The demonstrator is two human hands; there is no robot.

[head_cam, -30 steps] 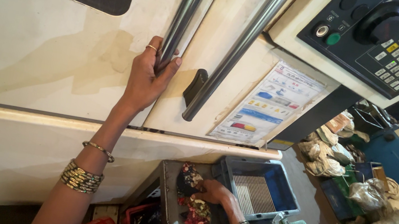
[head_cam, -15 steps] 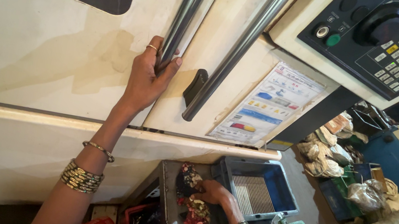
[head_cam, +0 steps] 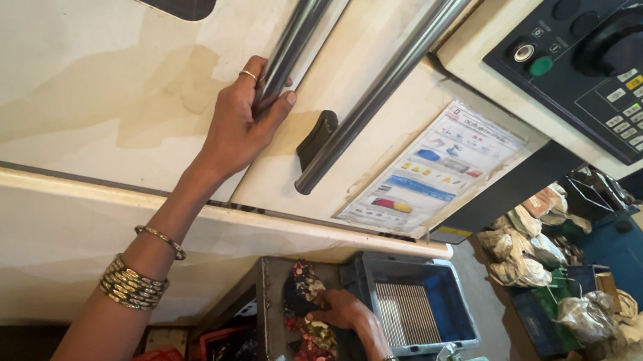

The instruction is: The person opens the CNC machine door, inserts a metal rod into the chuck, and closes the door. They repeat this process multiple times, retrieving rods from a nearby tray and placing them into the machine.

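The left hand (head_cam: 240, 118) has its fingers (head_cam: 287, 101) closed around the door handle (head_cam: 306, 19), which runs toward 12 o'clock. The right hand (head_cam: 339, 307) grips a dark rag (head_cam: 301, 287) on the surface (head_cam: 270, 321). Nothing has shifted since before.

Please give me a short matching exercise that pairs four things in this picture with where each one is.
Things:
1. left hand
2. right hand
3. blue bin
4. control panel

Places:
A. top right, on the machine
B. on a rag on the low metal table
C. gripping the machine door's bar handle
D. beside the table, holding thin metal rods

Pairs: 1-C, 2-B, 3-D, 4-A
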